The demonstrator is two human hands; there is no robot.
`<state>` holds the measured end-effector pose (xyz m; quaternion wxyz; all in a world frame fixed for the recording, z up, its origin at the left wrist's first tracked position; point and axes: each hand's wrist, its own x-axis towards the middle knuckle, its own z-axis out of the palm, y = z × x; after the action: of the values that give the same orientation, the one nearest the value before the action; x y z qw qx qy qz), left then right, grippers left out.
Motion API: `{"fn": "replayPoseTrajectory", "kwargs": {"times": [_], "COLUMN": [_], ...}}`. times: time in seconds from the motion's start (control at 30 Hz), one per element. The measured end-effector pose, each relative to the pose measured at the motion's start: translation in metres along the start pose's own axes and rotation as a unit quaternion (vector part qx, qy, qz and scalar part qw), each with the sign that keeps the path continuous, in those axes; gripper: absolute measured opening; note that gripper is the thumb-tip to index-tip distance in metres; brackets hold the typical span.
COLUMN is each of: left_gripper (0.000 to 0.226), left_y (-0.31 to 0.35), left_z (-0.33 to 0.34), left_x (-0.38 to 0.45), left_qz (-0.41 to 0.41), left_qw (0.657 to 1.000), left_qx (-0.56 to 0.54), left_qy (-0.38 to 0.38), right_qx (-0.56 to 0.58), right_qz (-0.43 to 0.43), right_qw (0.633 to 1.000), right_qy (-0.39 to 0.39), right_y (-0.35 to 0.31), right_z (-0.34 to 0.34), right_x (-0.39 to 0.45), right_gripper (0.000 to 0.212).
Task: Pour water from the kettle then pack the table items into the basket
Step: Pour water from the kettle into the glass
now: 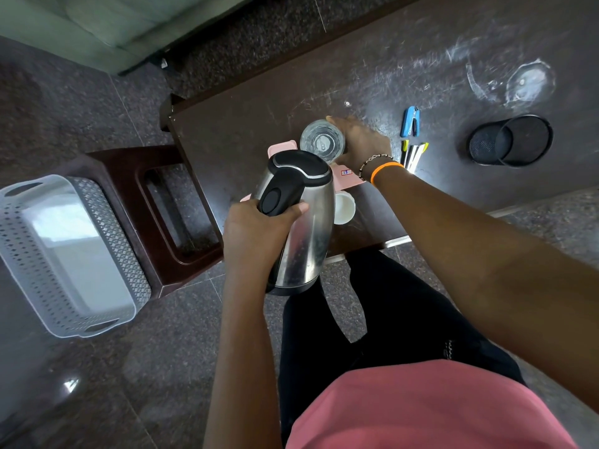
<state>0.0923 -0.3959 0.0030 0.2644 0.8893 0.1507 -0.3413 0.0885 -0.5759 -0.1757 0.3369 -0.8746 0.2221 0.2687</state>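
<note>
My left hand grips the black handle of a steel kettle, which is tilted with its black lid toward a clear glass. The glass stands on a pink tray on the dark table, and my right hand holds its right side. A white cup sits just right of the kettle body. A blue stapler, some pens and a black mesh holder lie further right. The grey basket rests on a stool at the left.
A dark brown stool stands left of the table and carries the basket. White ring marks stain the table's far right. Stone floor surrounds the table, and my legs are close to its near edge.
</note>
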Motion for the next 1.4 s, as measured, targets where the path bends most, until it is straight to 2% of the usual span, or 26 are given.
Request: {"fn": "replayPoseTrajectory", "kwargs": {"times": [1.4], "left_gripper": [0.033], "left_y": [-0.0040], "left_z": [0.0035], "left_x": [0.0080], "left_qz": [0.012], "left_qw": [1.000], "left_qx": [-0.006], "left_qy": [-0.006], "right_qx": [-0.014], "right_qz": [0.001], "right_qw": [1.000], "right_qy": [0.000], "right_y": [0.0035], "right_z": [0.0020], "right_x": [0.0028], "right_gripper": [0.076]}}
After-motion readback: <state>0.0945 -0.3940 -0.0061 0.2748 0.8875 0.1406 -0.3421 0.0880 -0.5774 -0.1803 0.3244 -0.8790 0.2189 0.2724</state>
